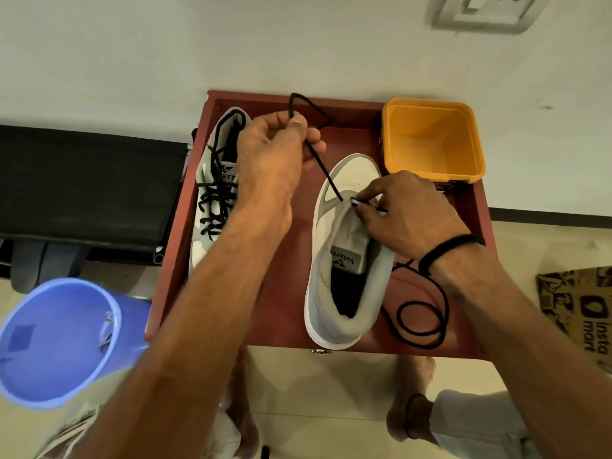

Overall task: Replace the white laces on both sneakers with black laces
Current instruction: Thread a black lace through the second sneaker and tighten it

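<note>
Two grey-and-white sneakers lie on a reddish-brown tray (284, 293). The left sneaker (212, 193) carries a black lace through its eyelets. The right sneaker (344, 260) has a black lace (323, 168) through its front eyelets only. My left hand (275, 154) pinches that lace and holds it taut, up and to the left. My right hand (407, 213) pinches the lace at the shoe's front eyelets. The other end of the lace lies coiled (420, 319) on the tray, right of the shoe.
An orange square tub (433, 140) stands at the tray's back right corner. A blue bucket (56, 342) with white laces inside sits on the floor at the left. A dark bench (89, 190) is behind it. A printed paper bag (583, 313) lies at the right. My feet are below the tray.
</note>
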Available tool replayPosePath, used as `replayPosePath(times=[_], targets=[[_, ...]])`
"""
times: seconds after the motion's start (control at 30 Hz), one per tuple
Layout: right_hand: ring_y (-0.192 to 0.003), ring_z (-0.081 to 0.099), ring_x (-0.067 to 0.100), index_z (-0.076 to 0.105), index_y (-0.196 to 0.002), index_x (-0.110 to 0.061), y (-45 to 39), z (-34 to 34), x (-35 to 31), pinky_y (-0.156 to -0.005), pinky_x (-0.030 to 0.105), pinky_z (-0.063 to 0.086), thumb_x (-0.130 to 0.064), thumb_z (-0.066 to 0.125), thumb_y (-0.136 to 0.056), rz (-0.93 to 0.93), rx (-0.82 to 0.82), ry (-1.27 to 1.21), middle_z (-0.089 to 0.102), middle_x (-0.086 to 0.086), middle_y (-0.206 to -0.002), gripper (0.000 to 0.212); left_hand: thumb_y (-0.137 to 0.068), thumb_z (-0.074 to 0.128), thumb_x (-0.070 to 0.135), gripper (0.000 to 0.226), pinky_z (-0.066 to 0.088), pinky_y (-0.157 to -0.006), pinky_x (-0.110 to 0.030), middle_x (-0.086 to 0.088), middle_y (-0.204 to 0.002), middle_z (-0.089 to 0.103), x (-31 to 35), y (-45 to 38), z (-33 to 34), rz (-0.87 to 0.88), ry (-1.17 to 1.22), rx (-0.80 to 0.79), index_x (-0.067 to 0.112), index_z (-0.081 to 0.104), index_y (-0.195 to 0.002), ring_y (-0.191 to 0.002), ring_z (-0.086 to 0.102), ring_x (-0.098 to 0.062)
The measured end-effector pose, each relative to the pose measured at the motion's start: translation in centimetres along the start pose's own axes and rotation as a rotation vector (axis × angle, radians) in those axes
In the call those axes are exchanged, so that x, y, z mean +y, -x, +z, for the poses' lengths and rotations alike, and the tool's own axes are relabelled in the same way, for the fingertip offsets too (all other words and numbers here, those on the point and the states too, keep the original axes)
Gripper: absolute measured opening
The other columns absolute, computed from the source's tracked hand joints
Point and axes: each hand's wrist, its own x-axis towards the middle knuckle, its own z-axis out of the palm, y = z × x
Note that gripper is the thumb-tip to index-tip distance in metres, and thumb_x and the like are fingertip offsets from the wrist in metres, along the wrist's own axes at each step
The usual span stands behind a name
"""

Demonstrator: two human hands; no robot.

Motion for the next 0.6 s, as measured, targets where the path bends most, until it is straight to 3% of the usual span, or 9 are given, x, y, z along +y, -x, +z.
replayPosePath(times=[0.07,0.17,0.2,0.3,0.37,0.43,0.53,0.6], targets=[[-0.103,0.067,0.029,0.072,-0.121,-0.029,-0.1,-0.4,0.2,-0.086,0.046,0.059,-0.052,0.068,-0.092,0.018,-0.029,0.021,0.069,0.005,-0.11,0.037,-0.106,0.058,0.023,0.014,0.064,-0.078,-0.03,-0.004,-0.088,0.076,0.7,-0.3,-0.2,-0.081,0.039,-0.025,0.014,0.063,-0.114,-0.084,0.078,-0.02],[-0.118,0.064,0.024,0.064,-0.133,-0.021,-0.3,-1.6,0.7,-0.098,0.044,0.055,-0.059,0.071,-0.088,0.003,-0.125,-0.017,0.066,0.006,-0.131,0.059,-0.108,0.053,0.029,0.024,0.063,-0.076,-0.032,0.0,-0.07,0.067,1.1,-0.4,0.0,-0.039,0.013,-0.035,0.01,0.068,-0.111,-0.063,0.067,-0.014],[-0.116,0.065,0.018,0.063,-0.136,-0.02,-0.1,-2.4,0.9,-0.096,0.038,0.055,-0.057,0.072,-0.088,-0.005,-0.148,-0.077,0.066,0.005,-0.131,0.062,-0.109,0.051,0.03,0.028,0.061,-0.074,-0.031,0.001,-0.067,0.064,1.2,-0.2,0.3,-0.017,0.009,-0.043,0.009,0.07,-0.109,-0.058,0.061,-0.012],[-0.075,0.067,-0.003,0.065,-0.13,-0.022,0.8,-4.4,0.8,-0.068,0.013,0.049,-0.043,0.075,-0.091,-0.047,-0.132,-0.279,0.074,0.0,-0.103,0.046,-0.109,0.051,0.032,0.034,0.057,-0.071,-0.03,0.0,-0.067,0.057,1.7,0.4,0.8,0.065,-0.014,-0.101,0.01,0.075,-0.101,-0.055,0.053,-0.009],[-0.085,0.068,0.003,0.068,-0.13,-0.023,1.2,-4.5,0.5,-0.076,0.017,0.05,-0.043,0.076,-0.09,-0.102,-0.086,-0.242,0.074,-0.001,-0.108,0.046,-0.106,0.057,0.037,0.031,0.055,-0.071,-0.03,0.004,-0.065,0.06,1.7,1.2,1.0,0.121,-0.079,-0.149,0.016,0.074,-0.091,-0.056,0.054,-0.009],[-0.095,0.067,0.013,0.071,-0.127,-0.022,1.2,-3.1,0.2,-0.084,0.029,0.053,-0.046,0.076,-0.089,-0.121,-0.061,-0.1,0.072,0.002,-0.114,0.045,-0.098,0.066,0.048,0.03,0.054,-0.076,-0.032,0.007,-0.068,0.067,0.1,1.5,0.8,0.175,-0.315,-0.161,0.022,0.073,-0.085,-0.064,0.062,-0.009],[-0.098,0.068,0.026,0.077,-0.113,-0.02,1.0,-0.8,-0.4,-0.082,0.041,0.058,-0.042,0.068,-0.091,-0.087,-0.003,-0.023,0.072,0.008,-0.11,0.032,-0.078,0.067,0.072,0.062,0.057,-0.085,-0.039,-0.008,-0.096,0.076,-2.8,1.3,0.4,0.111,-0.9,-0.278,0.014,0.073,-0.099,-0.096,0.072,-0.027],[-0.101,0.067,0.033,0.075,-0.115,-0.02,1.0,0.1,-0.6,-0.083,0.044,0.058,-0.04,0.064,-0.09,-0.065,0.043,-0.006,0.069,0.011,-0.114,0.033,-0.091,0.066,0.059,0.054,0.056,-0.085,-0.041,-0.015,-0.108,0.074,-3.7,1.2,0.3,0.107,-1.13,-0.328,0.009,0.071,-0.109,-0.104,0.069,-0.036]])
